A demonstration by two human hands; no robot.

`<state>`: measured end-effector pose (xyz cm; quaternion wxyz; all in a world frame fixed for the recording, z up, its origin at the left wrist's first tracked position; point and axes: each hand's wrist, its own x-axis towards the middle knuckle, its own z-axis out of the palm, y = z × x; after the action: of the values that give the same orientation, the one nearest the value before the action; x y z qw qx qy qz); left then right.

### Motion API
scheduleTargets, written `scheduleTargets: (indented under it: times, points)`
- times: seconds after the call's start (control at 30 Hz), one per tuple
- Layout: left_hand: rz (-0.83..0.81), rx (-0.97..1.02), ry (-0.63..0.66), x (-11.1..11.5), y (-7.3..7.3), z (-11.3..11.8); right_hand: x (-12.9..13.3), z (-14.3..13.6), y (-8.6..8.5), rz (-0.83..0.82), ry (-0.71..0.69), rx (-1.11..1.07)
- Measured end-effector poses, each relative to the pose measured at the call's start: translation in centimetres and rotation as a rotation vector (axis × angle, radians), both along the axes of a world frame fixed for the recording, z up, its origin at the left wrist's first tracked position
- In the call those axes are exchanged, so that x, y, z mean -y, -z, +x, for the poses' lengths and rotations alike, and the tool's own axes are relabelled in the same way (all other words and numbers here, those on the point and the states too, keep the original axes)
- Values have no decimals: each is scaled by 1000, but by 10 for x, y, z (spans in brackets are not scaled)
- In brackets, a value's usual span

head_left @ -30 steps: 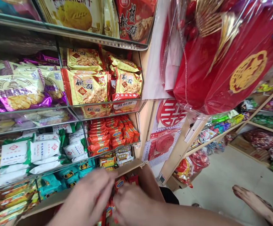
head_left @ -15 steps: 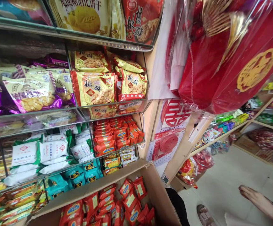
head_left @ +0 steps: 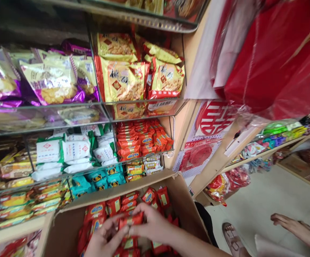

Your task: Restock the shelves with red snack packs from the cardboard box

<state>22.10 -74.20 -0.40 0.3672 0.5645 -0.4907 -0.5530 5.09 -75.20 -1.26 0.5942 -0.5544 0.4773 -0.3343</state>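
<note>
My left hand and my right hand meet over an open cardboard box. Between their fingers is a small red snack packet, gripped from both sides. Thumbs and fingertips are bent around its ends. Beneath them, the box holds many more red packets, lying in loose piles with blue and pale yellow labels. Parts of the pile are hidden behind my hands and forearm.
Shelves ahead carry red packets, white-green packets, teal packets and cookie bags. A red plastic-wrapped decoration hangs at right. Another person's hand and a sandaled foot show lower right.
Both my hands have come into view over the box and now hold a red packet. The view has tilted down and turned slightly left, so the shelves sit higher and further right.
</note>
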Motion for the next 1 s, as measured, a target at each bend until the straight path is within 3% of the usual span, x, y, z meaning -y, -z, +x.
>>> scheduleTargets:
  times: [0.1,0.2,0.27,0.37,0.5,0.73,0.87,0.93,1.0]
  points:
    - [57,-291,-207,-1,-46,-20,-6,-14,-38,37,150,351]
    - [91,-635,-183,-3,-77,-35,-13,-26,-67,84,288,447]
    - [93,-727,-113,-6,-87,-42,-18,-32,-77,85,388,476]
    - [45,-651,-68,-12,-90,-49,-23,-39,-84,18,462,456]
    - [-73,-454,-122,-19,-87,-55,-30,-42,-90,-83,411,339]
    - [-159,-189,-183,-27,-97,-53,-42,-45,-99,-161,370,192]
    - [-230,-164,-139,-24,-92,-52,-44,-42,-104,-185,312,151]
    - [-278,-123,-180,-21,-87,-53,-43,-39,-106,-194,261,171]
    - [-327,-74,-300,-19,-82,-57,-39,-33,-105,-229,261,200]
